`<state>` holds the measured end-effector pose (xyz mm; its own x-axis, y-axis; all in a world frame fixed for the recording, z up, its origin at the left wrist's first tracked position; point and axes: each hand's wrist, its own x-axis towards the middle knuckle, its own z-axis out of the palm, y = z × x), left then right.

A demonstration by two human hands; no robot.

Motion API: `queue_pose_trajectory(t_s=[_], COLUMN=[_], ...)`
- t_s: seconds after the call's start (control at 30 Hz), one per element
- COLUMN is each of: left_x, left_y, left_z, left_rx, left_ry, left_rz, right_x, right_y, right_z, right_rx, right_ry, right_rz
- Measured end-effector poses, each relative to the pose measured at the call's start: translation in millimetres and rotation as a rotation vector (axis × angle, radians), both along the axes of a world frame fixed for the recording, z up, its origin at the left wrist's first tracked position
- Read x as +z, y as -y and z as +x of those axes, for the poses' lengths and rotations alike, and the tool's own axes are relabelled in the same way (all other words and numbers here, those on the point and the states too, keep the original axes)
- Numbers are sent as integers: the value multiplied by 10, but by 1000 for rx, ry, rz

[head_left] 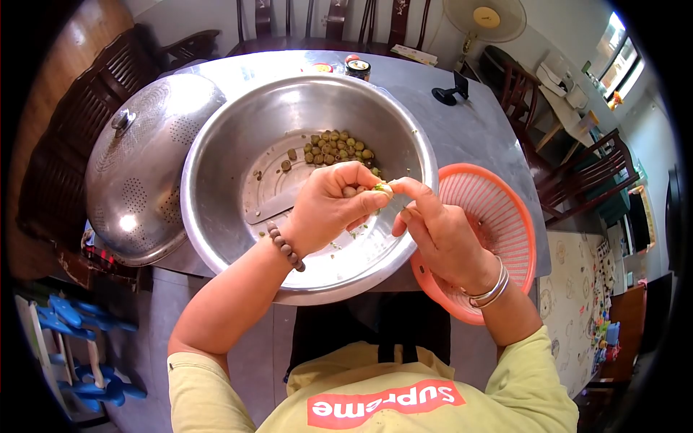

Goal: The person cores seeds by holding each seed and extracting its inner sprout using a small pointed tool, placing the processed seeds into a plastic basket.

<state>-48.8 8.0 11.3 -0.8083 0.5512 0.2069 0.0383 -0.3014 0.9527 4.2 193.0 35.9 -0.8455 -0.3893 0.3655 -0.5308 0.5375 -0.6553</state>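
Over the right part of a large steel basin [224, 245], my left hand [328, 206] is closed around several small round green-brown fruits [351, 191], one held at the fingertips. My right hand [447, 234] has its thumb and index finger bent close to that fruit, above the basin's right rim; whether it pinches anything is too small to tell. More round fruits [336, 148] lie in a heap on the basin floor, with small scraps around them. A flat metal blade [274, 206] rests in the basin, partly hidden behind my left hand. Right of the basin is a pink plastic colander [525, 245].
A perforated steel lid [151, 166] leans at the basin's left. On the grey table [476, 137] stand a dark jar [357, 69] and a black phone stand [451, 92]. Wooden chairs [592, 169] surround the table; a fan [485, 18] is behind it. Blue plastic items [94, 353] lie lower left.
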Motion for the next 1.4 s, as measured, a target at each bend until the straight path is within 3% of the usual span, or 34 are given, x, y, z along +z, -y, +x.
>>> queue_pose_trajectory(t_s=[0.43,0.5,0.67,1.07,1.4], left_x=[-23,-22,-53,-15,9], left_y=[-8,-17,-12,-25,-41], left_z=[-12,10,-11,-27,-45], left_rx=[-33,-47,-65,-36,-35], left_ry=[8,-16,13,75,96], left_rz=[-13,-120,-26,75,92], right_x=[-34,-42,-34,14,97], right_y=[13,39,98,85,-14], right_z=[-17,-13,-34,-67,-25], right_rx=[11,-13,-4,-66,-88], right_ry=[-54,-37,-14,101,401], right_rz=[-15,-7,-81,-187,-398])
